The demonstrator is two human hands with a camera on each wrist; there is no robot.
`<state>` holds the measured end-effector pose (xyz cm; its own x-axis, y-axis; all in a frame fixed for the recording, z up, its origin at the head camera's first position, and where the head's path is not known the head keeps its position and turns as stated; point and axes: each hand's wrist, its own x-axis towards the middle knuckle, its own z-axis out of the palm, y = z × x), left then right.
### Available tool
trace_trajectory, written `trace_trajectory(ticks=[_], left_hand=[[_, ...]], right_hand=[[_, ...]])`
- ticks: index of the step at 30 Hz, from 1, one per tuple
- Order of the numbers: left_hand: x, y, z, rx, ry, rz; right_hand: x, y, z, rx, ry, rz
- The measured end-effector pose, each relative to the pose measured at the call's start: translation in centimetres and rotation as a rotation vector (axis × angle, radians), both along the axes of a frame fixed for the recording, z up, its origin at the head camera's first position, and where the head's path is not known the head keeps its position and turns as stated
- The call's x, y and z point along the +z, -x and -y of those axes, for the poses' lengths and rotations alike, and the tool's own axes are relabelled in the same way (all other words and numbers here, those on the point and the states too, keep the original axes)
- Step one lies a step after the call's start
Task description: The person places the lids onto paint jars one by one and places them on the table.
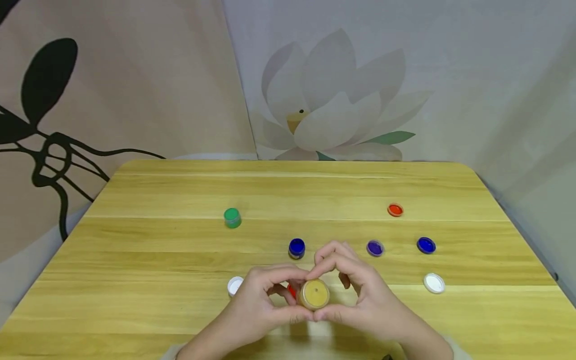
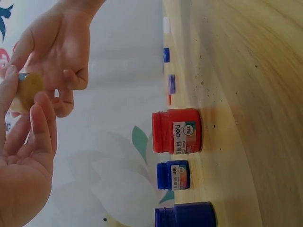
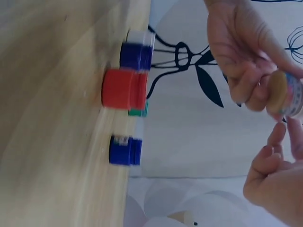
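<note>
A small jar of yellow paint is held up above the table between both hands, its round yellow end towards the head camera. From the left, my left hand grips it between thumb and fingers. My right hand pinches it from the other side, thumb and index fingertip meeting those of the left hand. The label on its side shows in the right wrist view. Beneath the hands stands a red paint jar, mostly hidden in the head view. An uncapped blue paint jar stands just beyond.
A green jar stands at the back left, a white jar beside the left hand. A dark purple-blue jar shows in the left wrist view. Red, purple, blue and white lids lie on the right.
</note>
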<state>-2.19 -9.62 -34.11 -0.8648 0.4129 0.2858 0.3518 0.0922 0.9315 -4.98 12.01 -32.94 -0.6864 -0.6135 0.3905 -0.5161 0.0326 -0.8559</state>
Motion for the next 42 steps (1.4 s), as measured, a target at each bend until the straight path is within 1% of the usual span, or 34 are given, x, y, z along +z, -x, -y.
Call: trace_trajectory(ticks=[3,4,7,9,10,12,15,17,20,24,29,32,37,42], left_hand=[[-0.1,0.0,-0.1,0.004,-0.006,-0.084],[-0.2,0.0,-0.2,0.003,-0.007,-0.123],[-0.2,0.0,-0.3,0.003,-0.009,-0.207],[-0.2,-0.1,-0.4,0.014,-0.007,-0.227],[-0.3,-0.1,-0.4,0.024,-0.005,-0.23],[-0.2,-0.3,-0.5,0.059,0.01,-0.211],[-0.2,-0.5,-0.5,0.115,0.027,-0.192],[-0.2,-0.6,-0.6,0.141,0.033,-0.19],[-0.1,-0.6,-0.6,0.15,0.029,-0.198],[-0.1,-0.6,-0.6,0.144,0.033,-0.195],[-0.1,-0.4,-0.4,0.136,0.089,-0.229],[-0.1,-0.2,-0.1,0.135,0.121,-0.241],[-0.1,0.0,0.1,0.153,0.129,-0.231],[-0.2,0.2,0.3,0.16,0.135,-0.194]], right_hand=[[0.0,-0.2,0.2,-0.024,0.001,0.062],[0.0,-0.2,0.2,-0.026,0.0,0.073],[0.1,-0.3,0.3,-0.034,-0.002,0.104],[0.1,-0.4,0.4,-0.045,0.0,0.129],[0.2,-0.5,0.4,-0.053,0.002,0.144],[0.2,-0.7,0.6,-0.075,0.001,0.172],[0.2,-0.9,0.8,-0.099,0.012,0.196],[0.2,-1.1,0.9,-0.112,0.021,0.207],[0.2,-1.2,0.9,-0.123,0.05,0.219],[0.1,-1.2,1.1,-0.157,0.072,0.24],[-0.3,-1.2,1.6,-0.207,0.076,0.207],[-0.4,-1.1,1.8,-0.234,0.05,0.15],[-0.6,-0.9,1.9,-0.244,-0.011,0.07],[-0.7,-0.7,1.8,-0.242,-0.07,0.06]])
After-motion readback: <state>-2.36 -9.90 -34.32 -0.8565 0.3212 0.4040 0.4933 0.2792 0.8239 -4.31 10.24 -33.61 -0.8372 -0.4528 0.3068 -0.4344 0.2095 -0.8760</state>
